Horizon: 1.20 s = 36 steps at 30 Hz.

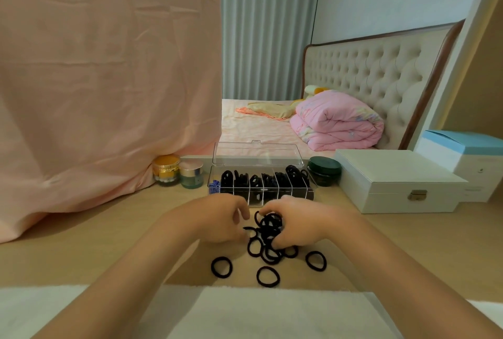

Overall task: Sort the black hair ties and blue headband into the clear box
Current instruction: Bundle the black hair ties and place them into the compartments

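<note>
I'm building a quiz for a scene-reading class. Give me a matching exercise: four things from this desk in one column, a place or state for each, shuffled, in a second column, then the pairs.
Things:
1. clear box
2. dark green jar
3. white case
4. right hand

Descriptions:
A. grips a bunch of black hair ties
B. lid closed, metal latch in front
C. lid open, compartments holding ties
D. stands just right of the clear box

Pairs: 1-C, 2-D, 3-B, 4-A
</note>
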Motion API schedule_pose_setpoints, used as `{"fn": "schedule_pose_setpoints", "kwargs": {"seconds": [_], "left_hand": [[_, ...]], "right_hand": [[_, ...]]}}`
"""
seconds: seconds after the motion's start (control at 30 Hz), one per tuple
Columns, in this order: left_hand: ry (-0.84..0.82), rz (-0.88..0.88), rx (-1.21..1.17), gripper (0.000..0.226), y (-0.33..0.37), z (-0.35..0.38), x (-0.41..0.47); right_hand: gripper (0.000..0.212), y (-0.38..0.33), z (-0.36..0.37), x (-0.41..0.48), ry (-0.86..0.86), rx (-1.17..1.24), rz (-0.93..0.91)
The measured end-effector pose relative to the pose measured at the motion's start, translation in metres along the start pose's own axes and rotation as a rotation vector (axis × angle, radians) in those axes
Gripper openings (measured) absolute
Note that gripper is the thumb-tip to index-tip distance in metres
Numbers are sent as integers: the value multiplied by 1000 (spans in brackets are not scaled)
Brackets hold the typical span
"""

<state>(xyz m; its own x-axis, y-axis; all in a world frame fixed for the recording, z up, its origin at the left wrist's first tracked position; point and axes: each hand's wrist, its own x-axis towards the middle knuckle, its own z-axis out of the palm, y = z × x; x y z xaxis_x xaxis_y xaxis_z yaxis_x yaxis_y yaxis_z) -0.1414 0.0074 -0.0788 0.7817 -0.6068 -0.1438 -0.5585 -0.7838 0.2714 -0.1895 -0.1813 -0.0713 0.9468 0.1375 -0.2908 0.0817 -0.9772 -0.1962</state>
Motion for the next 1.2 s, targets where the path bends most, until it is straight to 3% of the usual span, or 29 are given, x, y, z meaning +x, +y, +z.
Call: {"fn": "schedule_pose_setpoints", "kwargs": {"seconds": [0.13, 0.23, 0.37, 0.5, 0.6, 0.77, 0.87, 1.03, 1.2], "left_hand": [[-235, -115, 42, 43, -7, -25, -14], [-351, -169, 66, 43, -8, -23, -14], [-275, -123, 59, 28, -10, -11, -5], [-130, -58, 49, 13, -12, -9, -2], [-112, -49, 94, 10, -14, -8, -2], [-127, -37, 149, 10, -14, -5, -2], [-77, -34, 96, 19, -16, -11, -3], [74, -69, 104, 16, -37, -16, -2], [126, -80, 47, 12, -44, -14, 1]], "right_hand": [[83, 9, -20, -18, -61, 49, 66], [56, 15, -27, -31, -171, -47, 261], [24, 17, -15, -24, -220, 7, 266], [19, 11, -7, -16, -152, 50, 193], [12, 8, -7, -16, -122, -2, 121], [13, 11, -13, -11, 247, 197, -23], [16, 10, 4, 5, 413, 135, -82], [38, 10, 20, 20, 332, -19, -26], [21, 7, 17, 22, 275, -59, 9]]}}
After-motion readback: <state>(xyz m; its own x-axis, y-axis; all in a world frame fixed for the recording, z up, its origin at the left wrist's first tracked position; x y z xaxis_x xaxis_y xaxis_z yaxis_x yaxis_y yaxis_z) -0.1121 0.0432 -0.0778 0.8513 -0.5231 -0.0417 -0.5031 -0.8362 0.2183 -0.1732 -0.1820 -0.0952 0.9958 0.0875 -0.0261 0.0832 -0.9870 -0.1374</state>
